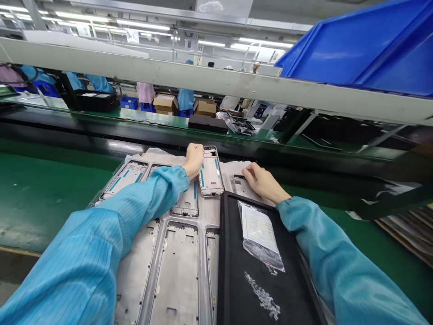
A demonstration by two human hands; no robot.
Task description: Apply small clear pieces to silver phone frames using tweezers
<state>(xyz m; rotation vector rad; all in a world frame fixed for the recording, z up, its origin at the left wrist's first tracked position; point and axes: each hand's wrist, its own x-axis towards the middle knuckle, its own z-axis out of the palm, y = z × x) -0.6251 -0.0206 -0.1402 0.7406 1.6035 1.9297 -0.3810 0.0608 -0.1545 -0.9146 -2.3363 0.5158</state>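
My left hand [194,159] is closed at the upper left edge of a phone middle frame [212,176] with blue strips, which is tilted up over the clear tray [202,221]. My right hand [263,181] is pinched at the far end of another phone frame [239,186]; whether its fingertips hold the frame, the white liner sheet [238,167] or a small piece is hidden. More frames lie in the tray's pockets, such as a bare grey one [177,266]. On the tray's right side rests a black box [233,280] with a labelled zip bag [259,230] and scattered tiny pieces [262,295].
A green bench [50,194] runs underneath. Behind the tray crosses a black ledge [118,144], with a pale rail [152,65] above. A large blue bin [358,45] hangs over the upper right. Stacked sheets [409,230] lie at right. People in blue and pink clothing sit beyond.
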